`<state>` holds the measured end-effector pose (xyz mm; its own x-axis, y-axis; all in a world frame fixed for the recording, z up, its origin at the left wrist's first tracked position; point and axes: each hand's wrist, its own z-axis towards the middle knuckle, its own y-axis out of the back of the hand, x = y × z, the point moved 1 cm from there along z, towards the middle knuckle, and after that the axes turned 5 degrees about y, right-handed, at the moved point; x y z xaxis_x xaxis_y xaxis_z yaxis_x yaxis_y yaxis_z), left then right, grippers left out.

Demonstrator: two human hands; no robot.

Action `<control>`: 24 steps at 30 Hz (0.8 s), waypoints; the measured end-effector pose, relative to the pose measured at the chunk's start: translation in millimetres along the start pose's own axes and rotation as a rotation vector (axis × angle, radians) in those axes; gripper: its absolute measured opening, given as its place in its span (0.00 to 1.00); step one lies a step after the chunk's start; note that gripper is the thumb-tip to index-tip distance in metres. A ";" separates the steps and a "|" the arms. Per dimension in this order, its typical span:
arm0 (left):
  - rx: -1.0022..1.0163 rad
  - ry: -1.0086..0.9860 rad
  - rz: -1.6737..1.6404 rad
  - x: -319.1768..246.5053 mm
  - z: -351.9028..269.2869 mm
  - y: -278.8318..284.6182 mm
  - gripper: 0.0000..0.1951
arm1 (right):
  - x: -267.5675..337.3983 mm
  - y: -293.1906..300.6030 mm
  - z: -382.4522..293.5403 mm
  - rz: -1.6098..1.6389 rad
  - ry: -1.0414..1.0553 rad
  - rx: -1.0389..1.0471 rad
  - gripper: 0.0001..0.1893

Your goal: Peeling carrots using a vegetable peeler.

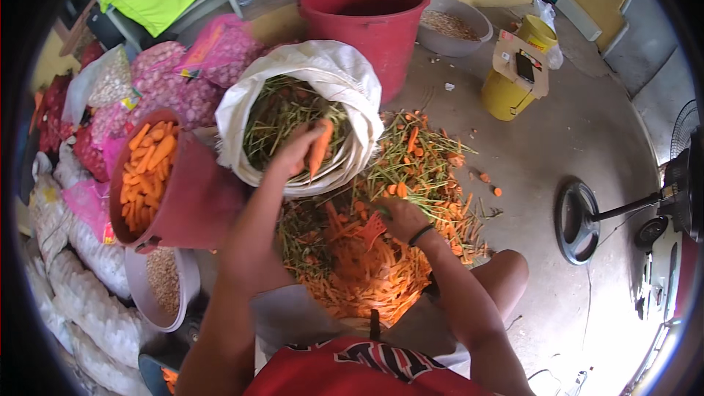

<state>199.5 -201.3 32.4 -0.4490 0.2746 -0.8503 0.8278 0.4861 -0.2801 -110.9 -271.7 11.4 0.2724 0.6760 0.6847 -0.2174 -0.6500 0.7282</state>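
Observation:
My left hand (293, 149) grips an unpeeled-looking carrot (320, 148) above the mouth of a white woven sack (349, 63). Green carrot tops (269, 102) fill the sack's opening. In my right hand (406, 219) is a red-orange peeler (372, 229), held over the pile between my legs. That pile holds long orange carrot peelings (379, 280) close to me. Farther out it turns to green stalks (423, 181) mixed with cut carrot ends (401, 190). To the left, a tilted red bucket (203, 198) contains peeled carrots (148, 162).
A large red tub (366, 22) stands behind the sack. Pink mesh bags of garlic (159, 74) crowd the left, above white sacks (82, 291) and a grey basin (190, 280). At right are a yellow bucket (503, 96) topped with cardboard and a phone, and a stand fan (577, 223).

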 end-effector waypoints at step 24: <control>-0.177 -0.457 0.629 131.3 -199.9 -75.3 0.21 | -6.4 -65.5 -58.1 -0.246 -0.237 0.299 0.14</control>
<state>11.0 -36.0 30.9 0.2988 0.1928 -0.9346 0.7970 0.4882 0.3555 -152.8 -213.3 -38.9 0.4964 0.7476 0.4412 0.1515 -0.5751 0.8039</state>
